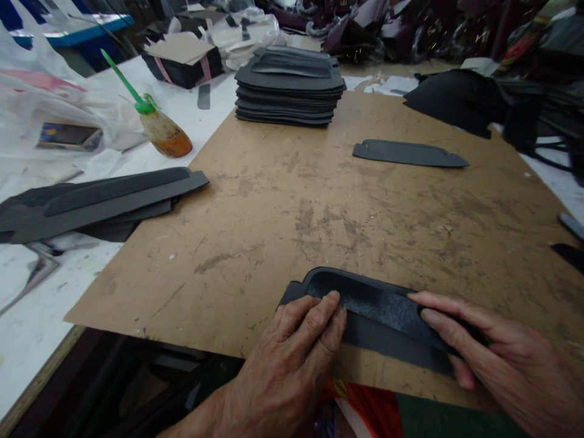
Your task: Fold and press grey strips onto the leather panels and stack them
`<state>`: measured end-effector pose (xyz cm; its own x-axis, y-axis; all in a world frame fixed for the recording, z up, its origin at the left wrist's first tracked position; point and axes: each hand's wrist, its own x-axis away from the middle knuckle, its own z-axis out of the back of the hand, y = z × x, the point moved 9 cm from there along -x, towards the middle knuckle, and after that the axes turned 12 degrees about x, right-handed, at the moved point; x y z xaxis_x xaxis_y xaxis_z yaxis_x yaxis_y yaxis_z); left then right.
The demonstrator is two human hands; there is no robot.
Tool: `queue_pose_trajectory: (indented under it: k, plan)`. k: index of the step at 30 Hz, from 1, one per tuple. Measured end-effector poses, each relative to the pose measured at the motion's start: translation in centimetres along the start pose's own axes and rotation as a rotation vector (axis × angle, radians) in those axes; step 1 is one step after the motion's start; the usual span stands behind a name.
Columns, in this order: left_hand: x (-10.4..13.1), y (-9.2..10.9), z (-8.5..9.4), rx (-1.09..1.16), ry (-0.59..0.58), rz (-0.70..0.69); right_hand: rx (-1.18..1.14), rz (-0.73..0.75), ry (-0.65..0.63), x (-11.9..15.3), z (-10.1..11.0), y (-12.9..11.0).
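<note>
A long black leather-like piece (401,356) lies at the front edge of the brown board, with a narrower black strip (378,304) on top of it. The strip has a rounded end and a fuzzy, greyish patch along its face. My left hand (305,347) presses bunched fingertips onto the left part of the strip; its thumb is hidden. At the right end, my right hand (493,347) pinches the strip and the piece beneath between thumb and fingers. Another such black piece (410,154) lies farther back on the board.
A tall stack of black pieces (289,91) stands at the back. On the left are overlapping black pieces (104,201), a glue bottle with a green nozzle (164,131) and plastic bags (41,91). Dark curved pieces (456,100) lie at the right. The brown board (255,225) is scuffed.
</note>
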<state>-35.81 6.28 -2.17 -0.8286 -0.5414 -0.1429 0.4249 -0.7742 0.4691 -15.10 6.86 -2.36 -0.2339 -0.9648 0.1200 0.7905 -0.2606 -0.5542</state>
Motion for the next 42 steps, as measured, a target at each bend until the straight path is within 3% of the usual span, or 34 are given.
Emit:
queue_pose_trajectory:
  k: [10,19,25,30,42]
  plan:
    - [-0.1,-0.3,-0.6,-0.028,-0.066,0.032,0.005,-0.028,-0.037,0.2,-0.4,0.4]
    - [-0.2,0.0,0.0,-0.101,-0.008,-0.007,-0.183,-0.232,0.026,0.6,1.1,2.1]
    - [0.4,-0.8,-0.7,-0.181,0.089,-0.04,-0.327,-0.232,0.08,2.1,1.7,3.4]
    - [0.5,-0.7,-0.4,-0.215,0.151,-0.162,-0.212,-0.322,0.15,3.2,1.3,4.9]
    - [0.0,-1.1,0.0,-0.175,0.162,-0.09,-0.143,-0.276,0.074,2.1,0.7,4.8]
